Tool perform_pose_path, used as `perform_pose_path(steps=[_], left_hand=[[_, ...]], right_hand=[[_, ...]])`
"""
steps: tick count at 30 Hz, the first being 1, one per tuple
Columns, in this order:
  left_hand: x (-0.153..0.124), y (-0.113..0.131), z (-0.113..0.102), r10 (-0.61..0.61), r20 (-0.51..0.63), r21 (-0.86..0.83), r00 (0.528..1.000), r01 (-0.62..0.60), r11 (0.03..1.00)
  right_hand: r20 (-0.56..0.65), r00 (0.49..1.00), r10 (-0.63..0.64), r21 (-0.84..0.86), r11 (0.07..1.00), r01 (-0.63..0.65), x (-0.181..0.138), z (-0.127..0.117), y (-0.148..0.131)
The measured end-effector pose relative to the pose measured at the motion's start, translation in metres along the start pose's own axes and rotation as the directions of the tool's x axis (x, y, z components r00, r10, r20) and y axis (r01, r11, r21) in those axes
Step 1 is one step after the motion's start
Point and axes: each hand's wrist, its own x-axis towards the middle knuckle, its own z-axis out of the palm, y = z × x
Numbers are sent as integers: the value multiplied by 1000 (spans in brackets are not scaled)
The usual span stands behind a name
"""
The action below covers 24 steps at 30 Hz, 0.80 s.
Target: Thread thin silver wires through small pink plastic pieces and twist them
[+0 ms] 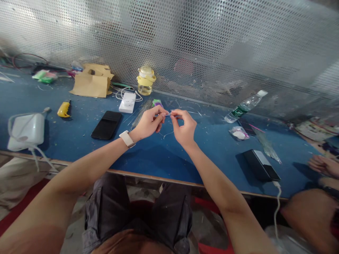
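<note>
My left hand (150, 122) and my right hand (184, 127) meet above the blue table, their fingertips almost touching. Each pinches a thin, pale wire (168, 114) between thumb and index finger. Below the fingers hangs or lies a fine strand with a small kink (164, 136); whether it belongs to the same wire I cannot tell. A bundle of thin straight wires (141, 113) lies beside and partly behind my left hand. Just beyond the left fingers, a small green and purple packet (157, 102) shows in part.
Left on the blue table (159, 158) are a black phone (106, 125), white charger (127, 102), yellow cutter (64, 109) and white power bank (28, 130). A yellow-lidded bottle (145, 81) stands behind. Rightward lie a water bottle (246, 106), a black box (261, 165) and another person's hand (324, 165).
</note>
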Motion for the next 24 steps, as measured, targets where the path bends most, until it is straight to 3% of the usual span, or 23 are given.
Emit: perform_pose_path(steps=[8,18,24], left_hand=[[1,-4,-3,-8,-3,29,1000,9,1000],[0,-4,-2,-43,39,51,998,41,998],[2,-9,-4,-44,25,26,999,44,999]], right_hand=[[121,991,54,121,990,-69,3,0,5],[141,990,20,157,987,-43,0,-3,16],[117,988,-105,110,990,92,2,-4,16]])
